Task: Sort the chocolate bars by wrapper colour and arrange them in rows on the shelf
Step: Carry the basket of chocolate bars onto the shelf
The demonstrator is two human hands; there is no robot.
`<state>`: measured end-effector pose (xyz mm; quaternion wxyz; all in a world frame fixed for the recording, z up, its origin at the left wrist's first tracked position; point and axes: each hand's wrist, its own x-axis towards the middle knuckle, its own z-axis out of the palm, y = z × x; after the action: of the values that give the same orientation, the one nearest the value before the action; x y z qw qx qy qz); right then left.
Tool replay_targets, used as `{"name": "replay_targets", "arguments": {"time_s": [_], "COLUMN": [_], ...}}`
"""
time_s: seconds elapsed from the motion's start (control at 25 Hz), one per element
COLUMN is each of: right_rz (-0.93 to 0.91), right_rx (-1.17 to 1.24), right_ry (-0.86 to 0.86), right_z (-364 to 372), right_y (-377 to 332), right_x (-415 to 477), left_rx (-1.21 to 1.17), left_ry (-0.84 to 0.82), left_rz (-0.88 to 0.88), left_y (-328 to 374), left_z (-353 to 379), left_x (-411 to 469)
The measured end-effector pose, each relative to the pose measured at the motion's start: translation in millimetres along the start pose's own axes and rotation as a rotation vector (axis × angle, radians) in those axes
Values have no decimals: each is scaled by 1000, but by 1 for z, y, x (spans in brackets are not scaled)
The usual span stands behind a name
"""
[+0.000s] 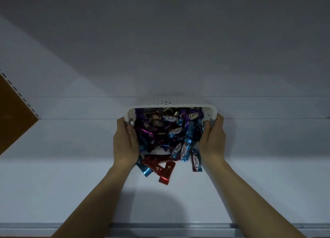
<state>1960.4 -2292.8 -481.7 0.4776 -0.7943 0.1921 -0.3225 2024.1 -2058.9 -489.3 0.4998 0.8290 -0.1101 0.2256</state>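
– At the basket's 2 sides: left hand point(125, 139) and right hand point(212, 139) each clasped a wall of the white basket point(167, 101), thumbs inside the rim. It was tipped, mouth toward the person, over the shelf point(71, 184).
– Contents?
– Most chocolate bars point(166, 128) sat inside, mixed purple, blue, gold. Some red bars point(160, 164) and 1 blue bar point(144, 168) lay on the shelf just below the mouth.
– Risk?
– My read: a harder tilt could have dumped the load at once. Slick foil could have slid to the front lip point(160, 226) and off. Dim light made blue and purple easy to confuse.
– Rows?
– 0 visible.
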Motion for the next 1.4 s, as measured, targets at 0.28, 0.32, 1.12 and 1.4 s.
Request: {"name": "replay_targets", "arguments": {"time_s": [0.28, 0.32, 1.12, 1.4], "right_rz": [-26, -37, -202, -247], "right_rx": [-1, -8, -273, -345], "right_ry": [-99, -122, -326, -319], "right_z": [-9, -11, -42, -41], "right_y": [1, 1, -30, -34], "right_x": [-5, -4, 44, 52], "left_rx": [13, 19, 238, 223], "left_ry": [40, 41, -275, -236], "left_rz": [17, 18, -14, -20], "left_y": [0, -1, 15, 13], "left_z": [-2, -2, -58, -55], "left_x": [0, 0, 54, 54]}}
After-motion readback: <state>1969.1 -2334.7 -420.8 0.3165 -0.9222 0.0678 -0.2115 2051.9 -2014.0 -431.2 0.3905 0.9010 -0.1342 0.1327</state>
